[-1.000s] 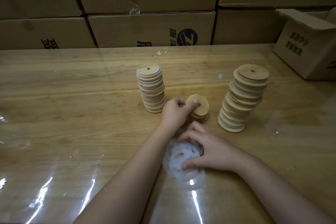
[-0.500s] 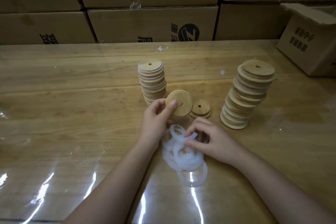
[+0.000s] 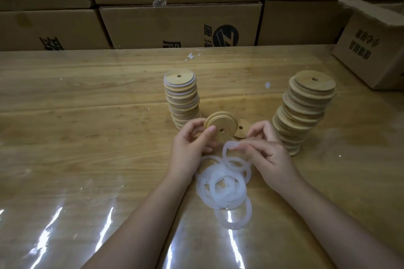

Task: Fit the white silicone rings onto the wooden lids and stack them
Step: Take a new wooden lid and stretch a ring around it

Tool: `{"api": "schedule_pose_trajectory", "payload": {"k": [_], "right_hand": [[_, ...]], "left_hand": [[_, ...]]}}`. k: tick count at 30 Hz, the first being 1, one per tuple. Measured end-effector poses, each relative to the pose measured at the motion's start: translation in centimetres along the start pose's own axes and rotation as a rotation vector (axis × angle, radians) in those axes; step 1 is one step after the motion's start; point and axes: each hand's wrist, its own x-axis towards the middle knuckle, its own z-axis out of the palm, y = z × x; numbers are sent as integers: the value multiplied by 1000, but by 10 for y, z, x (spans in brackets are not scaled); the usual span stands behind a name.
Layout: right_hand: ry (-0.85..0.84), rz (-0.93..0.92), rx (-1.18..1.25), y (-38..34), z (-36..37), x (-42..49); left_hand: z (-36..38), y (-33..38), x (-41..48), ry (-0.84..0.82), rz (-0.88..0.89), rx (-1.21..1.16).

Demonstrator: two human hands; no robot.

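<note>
Above the ring pile, left hand grips wooden lid, right hand pinches 1 ring just below.

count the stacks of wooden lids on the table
3: tall stack behind the left hand, leaning stack at right, low pile between them, partly hidden by the held lid.

Head view, downward over table

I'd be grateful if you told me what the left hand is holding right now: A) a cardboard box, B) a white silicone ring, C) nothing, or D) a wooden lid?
D: the left hand grips a wooden lid, lifted off the table, while the right hand pinches a white ring.
</note>
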Motion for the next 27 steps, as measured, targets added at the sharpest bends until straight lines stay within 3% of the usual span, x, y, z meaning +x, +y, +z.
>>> {"api": "schedule_pose_trajectory", "payload": {"k": [12,16,22,27], "right_hand": [[-44,-18,-109,4,4,-2],[19,-20,-90,6,4,-2],[143,170,151,10,5,0],[170,90,-2,11,3,0]], "left_hand": [[1,-4,0,-3,11,119],[1,-3,-1,-19,24,170],[2,-2,-2,-62,73,252],[2,-4,-5,-109,196,323]]}}
